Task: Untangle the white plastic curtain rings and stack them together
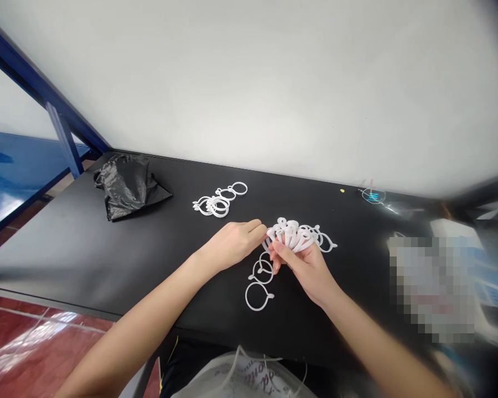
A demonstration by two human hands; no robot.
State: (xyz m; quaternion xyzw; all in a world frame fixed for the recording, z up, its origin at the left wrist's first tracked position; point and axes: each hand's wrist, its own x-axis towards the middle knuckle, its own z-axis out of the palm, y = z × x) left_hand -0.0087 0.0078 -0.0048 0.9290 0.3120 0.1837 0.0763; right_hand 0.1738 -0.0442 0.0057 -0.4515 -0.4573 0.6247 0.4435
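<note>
Above the table (157,243), right hand (309,268) clutches white rings (290,236); curled left hand (238,241) touches them, grip unclear.

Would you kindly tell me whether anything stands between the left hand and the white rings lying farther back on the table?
Nothing visible does: the black tabletop shows between the left hand and those white rings. The black plastic bag lies off to their left, outside that path.
</note>
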